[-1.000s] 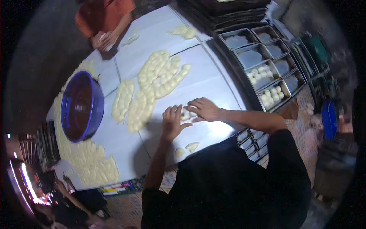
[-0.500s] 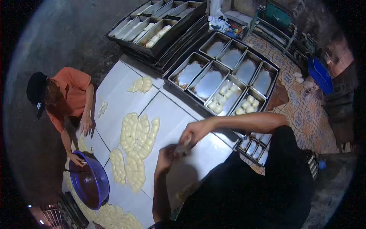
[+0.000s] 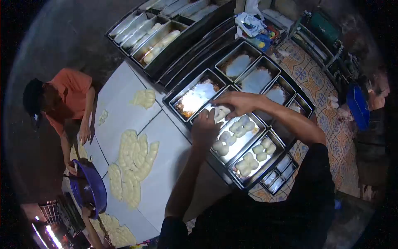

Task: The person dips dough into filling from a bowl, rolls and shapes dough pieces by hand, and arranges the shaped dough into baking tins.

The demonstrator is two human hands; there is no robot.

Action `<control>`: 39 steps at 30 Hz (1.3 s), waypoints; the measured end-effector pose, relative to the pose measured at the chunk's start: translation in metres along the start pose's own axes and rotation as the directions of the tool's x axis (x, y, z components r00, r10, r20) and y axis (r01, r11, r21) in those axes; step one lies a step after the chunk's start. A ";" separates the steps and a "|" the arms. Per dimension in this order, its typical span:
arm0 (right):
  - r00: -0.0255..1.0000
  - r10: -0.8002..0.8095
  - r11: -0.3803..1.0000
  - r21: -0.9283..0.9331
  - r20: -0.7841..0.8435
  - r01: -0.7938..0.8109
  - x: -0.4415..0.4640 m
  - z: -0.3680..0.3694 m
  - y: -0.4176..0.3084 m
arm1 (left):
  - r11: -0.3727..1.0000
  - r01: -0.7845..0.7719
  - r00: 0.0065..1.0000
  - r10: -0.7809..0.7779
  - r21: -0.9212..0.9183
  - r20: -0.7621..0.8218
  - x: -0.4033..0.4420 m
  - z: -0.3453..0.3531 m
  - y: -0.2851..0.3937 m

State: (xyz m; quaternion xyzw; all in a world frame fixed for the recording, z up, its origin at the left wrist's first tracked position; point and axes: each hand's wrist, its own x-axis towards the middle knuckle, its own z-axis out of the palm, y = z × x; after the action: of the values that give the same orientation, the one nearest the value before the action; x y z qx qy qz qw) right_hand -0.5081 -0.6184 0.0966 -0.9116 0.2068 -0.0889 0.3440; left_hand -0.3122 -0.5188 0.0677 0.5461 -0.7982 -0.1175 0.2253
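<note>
Both of my hands are over a metal loaf pan (image 3: 226,92) in the dark rack. Pale dough pieces (image 3: 222,111) lie between my fingers at this pan. My left hand (image 3: 205,129) curls around their near side, fingers bent. From the far side, my right hand (image 3: 237,102) reaches down with its fingertips on the dough, partly hiding the pan. Beside them, one pan holds several round dough pieces (image 3: 240,126). Another pan further right holds more dough balls (image 3: 246,164).
Flattened, portioned dough (image 3: 134,159) lies on the white tiled table (image 3: 166,174). A co-worker in orange (image 3: 70,93) stands at left by a purple basin (image 3: 103,195); another person's arm (image 3: 92,228) reaches in below. Stacked pans (image 3: 166,25) stand at the back.
My hands have moved from above the table up and right to the pans, carrying dough. My view has shifted, and another person's arm has appeared at the basin.
</note>
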 end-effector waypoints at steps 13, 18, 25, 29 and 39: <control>0.883 0.008 0.986 -0.145 -0.469 -0.086 -0.042 0.004 -0.074 | 0.978 0.133 0.928 -0.181 -0.162 -0.327 -0.095 -0.074 0.028; 0.966 0.054 0.896 0.439 -0.253 0.065 -0.044 0.112 -0.201 | 0.679 0.410 0.515 -0.723 -0.609 -0.460 -0.269 -0.112 -0.003; 0.940 -0.209 0.951 0.280 0.268 0.131 0.044 0.305 -0.261 | 0.469 0.175 0.009 -0.880 -0.866 -0.475 -0.441 -0.138 -0.038; 0.924 -0.237 0.962 0.202 0.301 0.182 0.055 0.330 -0.298 | 0.364 0.361 -0.086 -0.904 -0.859 -0.419 -0.487 -0.140 -0.033; 0.923 -0.145 0.940 0.340 0.357 0.016 0.068 0.380 -0.325 | 0.357 0.286 0.225 -0.927 -0.889 -0.299 -0.562 -0.100 -0.046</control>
State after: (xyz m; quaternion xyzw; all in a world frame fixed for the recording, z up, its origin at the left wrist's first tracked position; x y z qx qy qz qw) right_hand -0.2290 -0.2038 0.0295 -0.8486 0.0808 0.0400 0.5213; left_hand -0.0560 -0.0105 0.0052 0.6986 -0.1732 -0.2267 0.6562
